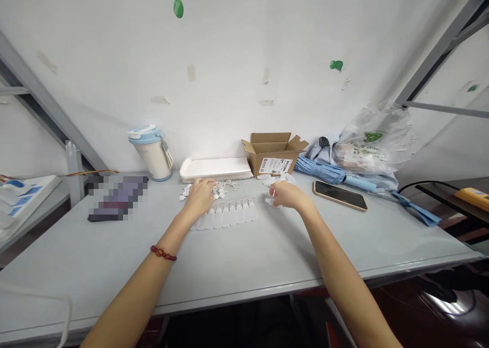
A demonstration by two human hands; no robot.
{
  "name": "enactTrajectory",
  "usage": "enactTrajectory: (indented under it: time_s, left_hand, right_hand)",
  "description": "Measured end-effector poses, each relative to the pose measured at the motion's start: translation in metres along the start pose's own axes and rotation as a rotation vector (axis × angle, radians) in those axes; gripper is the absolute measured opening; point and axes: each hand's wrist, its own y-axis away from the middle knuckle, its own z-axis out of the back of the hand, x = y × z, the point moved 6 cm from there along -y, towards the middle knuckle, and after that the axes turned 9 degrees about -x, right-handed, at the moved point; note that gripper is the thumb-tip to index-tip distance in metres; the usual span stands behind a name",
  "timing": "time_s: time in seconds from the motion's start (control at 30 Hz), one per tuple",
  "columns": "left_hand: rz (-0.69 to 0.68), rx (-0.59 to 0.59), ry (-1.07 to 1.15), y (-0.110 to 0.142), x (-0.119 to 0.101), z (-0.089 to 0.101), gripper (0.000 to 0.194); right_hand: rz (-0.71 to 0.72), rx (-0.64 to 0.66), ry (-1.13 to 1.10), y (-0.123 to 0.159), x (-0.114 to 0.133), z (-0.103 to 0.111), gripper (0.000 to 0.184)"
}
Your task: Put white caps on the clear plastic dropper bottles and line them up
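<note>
My left hand [200,197] is over a loose pile of small white pieces with thin cords [220,190]. Its fingers are bent and drawn together, and what lies under the tips is hidden. My right hand [287,194] is curled in a pinch, with a translucent white piece [269,202] at its fingertips. More translucent pieces [284,177] lie just behind that hand. Between both hands, several translucent tube-like pieces [229,215] are laid side by side in a row, with cords at their upper ends.
Behind the pieces are a stack of white paper [217,168] and an open cardboard box [272,154]. A cream-and-blue cup [153,154] and a pixelated item [118,197] are left. A phone [340,195], blue folded umbrella [324,170] and plastic bag [367,144] are right.
</note>
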Motion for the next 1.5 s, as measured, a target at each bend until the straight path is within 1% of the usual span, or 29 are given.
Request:
enactTrajectory:
  time_s: [0.17,0.3,0.4,0.5,0.63,0.83,1.07,1.2,1.37,1.5]
  left_hand:
    - [0.007,-0.039,0.039,-0.004,0.008,0.006,0.057]
    - [0.011,-0.066,0.179,-0.006,0.011,0.010,0.063]
    - [0.021,-0.071,0.270,-0.006,0.013,0.009,0.064]
    - [0.041,-0.070,0.302,-0.006,0.014,0.006,0.064]
    - [0.076,-0.062,0.286,-0.004,0.017,0.004,0.062]
    - [0.042,-0.061,0.194,-0.003,0.015,0.005,0.060]
    - [0.061,-0.030,0.105,-0.003,0.015,-0.005,0.055]
    - [0.052,-0.003,0.062,-0.001,0.016,-0.008,0.046]
    - [0.012,-0.006,0.043,-0.001,0.016,-0.004,0.039]
    - [0.007,-0.062,0.068,-0.005,0.012,0.007,0.041]
  right_hand:
    - [0.020,-0.029,0.020,-0.001,0.004,-0.003,0.031]
    - [0.057,-0.074,-0.010,-0.002,0.008,-0.001,0.026]
    - [0.088,-0.131,-0.044,-0.002,0.011,0.002,0.025]
    - [0.111,-0.177,-0.071,-0.002,0.015,0.005,0.024]
    - [0.136,-0.204,-0.096,-0.001,0.022,0.004,0.023]
    - [0.155,-0.212,-0.113,0.001,0.029,0.002,0.022]
    - [0.173,-0.216,-0.106,0.002,0.033,-0.001,0.020]
    - [0.178,-0.216,-0.102,0.001,0.034,-0.003,0.019]
    - [0.188,-0.237,-0.108,0.001,0.035,-0.002,0.019]
    - [0.199,-0.293,-0.166,0.001,0.039,0.001,0.018]
